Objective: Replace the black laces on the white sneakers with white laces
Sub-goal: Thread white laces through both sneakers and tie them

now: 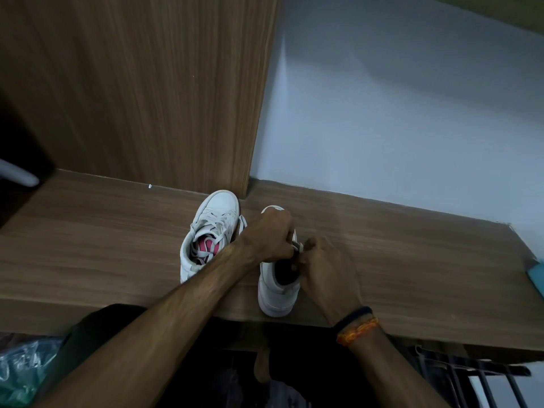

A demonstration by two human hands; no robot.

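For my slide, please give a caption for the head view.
Both hands lace the right sneaker beside the white-laced one.

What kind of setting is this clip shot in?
Probably a room at home, at a built-in wooden desk: a wood-grain cabinet panel rises beside a plain wall, and two sneakers stand on the desk.

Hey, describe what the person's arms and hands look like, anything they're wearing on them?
Both forearms are bare, with no sleeves or gloves in view. The right wrist carries a dark thread band and, just below it, an orange braided thread band. The left hand and right hand show no rings or watch.
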